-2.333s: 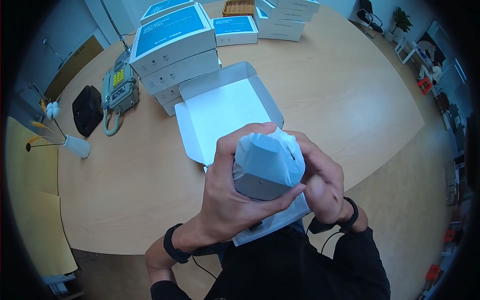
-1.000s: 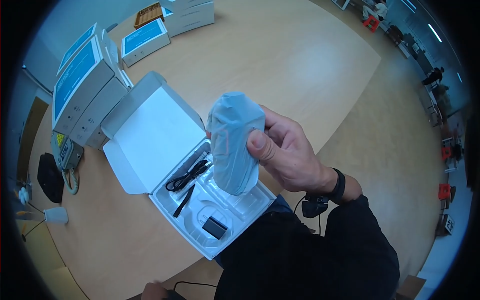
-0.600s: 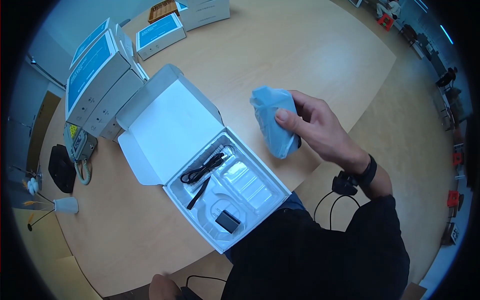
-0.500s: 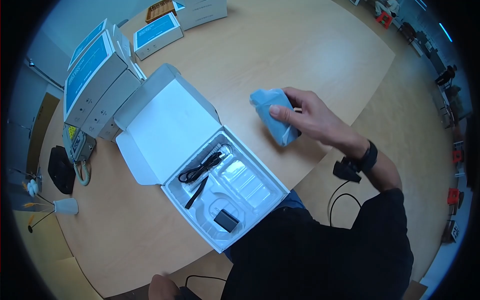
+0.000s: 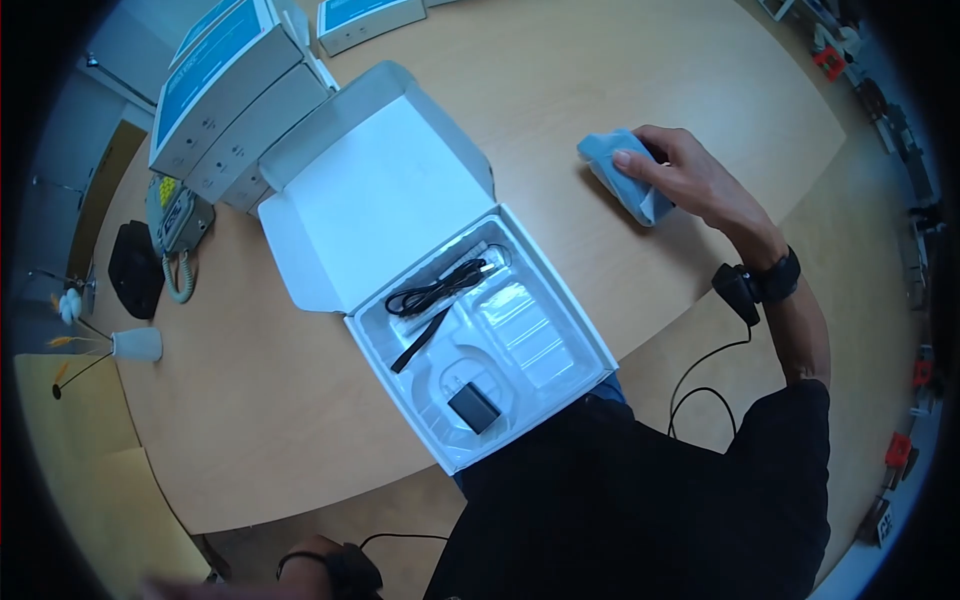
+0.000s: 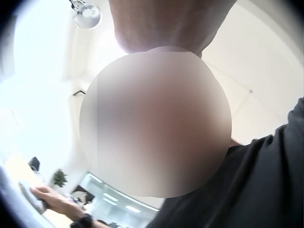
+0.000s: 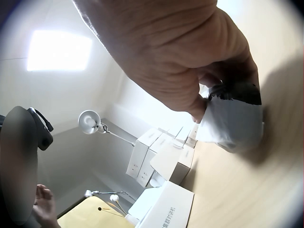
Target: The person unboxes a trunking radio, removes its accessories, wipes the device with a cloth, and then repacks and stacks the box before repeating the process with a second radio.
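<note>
In the head view my right hand point(image 5: 690, 178) grips a bundle in thin whitish wrapping point(image 5: 622, 170), thumb on top, low over the table right of an open white box point(image 5: 562, 292). A dark part of the bundle shows past the wrapping in the right wrist view. Inside the box's clear tray lie a coiled black cable point(image 5: 435, 290), a black strap point(image 5: 420, 342) and a black plug charger point(image 5: 473, 408); the tray's right hollow holds nothing. My left hand point(image 7: 44, 205) is raised with loosely bent fingers and holds nothing; in the head view it is mostly cut off.
White and blue boxes point(image 5: 235, 110) stand stacked behind the lid point(image 5: 375, 190), with another box point(image 5: 370, 22) further back. A grey corded phone point(image 5: 182, 220), a black pouch point(image 5: 135, 270) and a white vase point(image 5: 138, 344) sit at the left. The table edge curves close by me.
Both hands held the bundle over the box at first; the left let go and dropped back. My right hand has carried the bundle rightward and down toward the table, uncovering the tray.
</note>
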The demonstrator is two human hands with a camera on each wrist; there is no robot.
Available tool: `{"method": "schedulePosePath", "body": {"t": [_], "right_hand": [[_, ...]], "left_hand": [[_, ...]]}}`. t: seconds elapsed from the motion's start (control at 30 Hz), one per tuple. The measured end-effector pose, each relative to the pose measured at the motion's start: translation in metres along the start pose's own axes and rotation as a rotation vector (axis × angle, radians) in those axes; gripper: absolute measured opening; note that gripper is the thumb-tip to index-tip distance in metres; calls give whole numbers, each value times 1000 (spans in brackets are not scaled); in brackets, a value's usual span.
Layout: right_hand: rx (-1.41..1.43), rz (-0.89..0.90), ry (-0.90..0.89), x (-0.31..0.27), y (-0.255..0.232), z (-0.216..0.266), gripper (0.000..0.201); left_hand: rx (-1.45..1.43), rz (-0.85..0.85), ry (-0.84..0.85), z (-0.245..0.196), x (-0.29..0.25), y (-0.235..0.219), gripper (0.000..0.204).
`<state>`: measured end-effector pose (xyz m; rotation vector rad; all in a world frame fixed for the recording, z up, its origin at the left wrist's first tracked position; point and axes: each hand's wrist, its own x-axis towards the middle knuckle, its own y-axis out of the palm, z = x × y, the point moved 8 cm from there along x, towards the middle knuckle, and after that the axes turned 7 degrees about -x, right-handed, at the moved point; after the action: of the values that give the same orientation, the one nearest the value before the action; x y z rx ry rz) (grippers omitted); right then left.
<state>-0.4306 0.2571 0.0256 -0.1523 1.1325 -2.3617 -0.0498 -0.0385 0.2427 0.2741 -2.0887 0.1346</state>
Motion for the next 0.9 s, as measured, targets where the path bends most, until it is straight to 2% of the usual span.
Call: {"method": "schedulePosePath", "body": {"t": [0.07,0.13,0.2,0.3,0.4,0.47,0.5,0.53,0.57,0.6,0.67,0.7,0.77,0.9], "right_hand": [[18,14,-36,0,6,1,65],[-44,-24,-16,-2,5,2,64],[-73,-74,-30,-2,5,3,63],[-79,-25,-39,2,8,-1,63],[-23,-86,-23,-3,13,0,64],[261,-9,47,-3,24,-3,57],[264,-6,43,0,26,-7,57],[417,4,57,4,30,-16,56],[569,16,73,6,34,-20,56],[570,20,74,5,37,-20,56],[885,-46,137,1,41,-18,58],[886,-44,135,-1,42,-14,58],[933,-154,170,-6,39,-14,60],[887,-159,135,-7,42,-17,61]], "left_hand": [[485,61,-214,54,-17,13,47],[685,425,-461,101,-23,46,26],[719,527,-458,126,-38,54,29],[693,537,-527,140,-52,49,29],[709,595,-537,147,-62,52,28],[728,620,-542,150,-68,55,29],[736,649,-540,152,-71,59,30],[738,650,-543,155,-72,62,30],[743,684,-487,157,-72,70,31],[748,716,-429,159,-73,77,32],[747,742,-411,171,-77,85,36],[783,746,-398,179,-77,87,39],[823,751,-392,194,-76,88,42],[1016,933,-359,217,-75,97,41]]}}
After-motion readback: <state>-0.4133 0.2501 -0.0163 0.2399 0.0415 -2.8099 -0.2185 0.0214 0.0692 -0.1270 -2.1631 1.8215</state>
